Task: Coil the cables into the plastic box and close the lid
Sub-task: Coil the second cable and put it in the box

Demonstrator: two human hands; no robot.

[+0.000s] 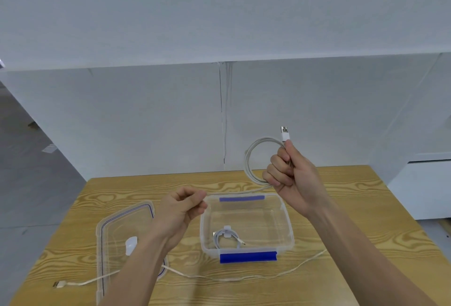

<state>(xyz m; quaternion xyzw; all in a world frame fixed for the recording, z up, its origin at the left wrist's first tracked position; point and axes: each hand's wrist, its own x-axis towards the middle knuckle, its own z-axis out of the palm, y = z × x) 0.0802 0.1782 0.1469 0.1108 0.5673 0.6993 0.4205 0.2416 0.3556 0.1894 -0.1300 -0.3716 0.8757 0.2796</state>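
My right hand (290,171) is raised above the table's far side, shut on a white cable (251,157) wound into a loop, its USB plug (285,133) sticking up above my fist. The cable's free tail runs down to my left hand (183,208), which pinches it just left of the clear plastic box (285,222) with blue latches. A small coiled white cable (227,236) lies inside the box. The clear lid (117,227) rests on the table to the left, partly under my left forearm.
Another long white cable (231,277) trails loose across the wooden table (353,208) in front of the box, one plug (58,284) near the front left edge. A small white object (131,244) sits on the lid. White walls stand behind the table.
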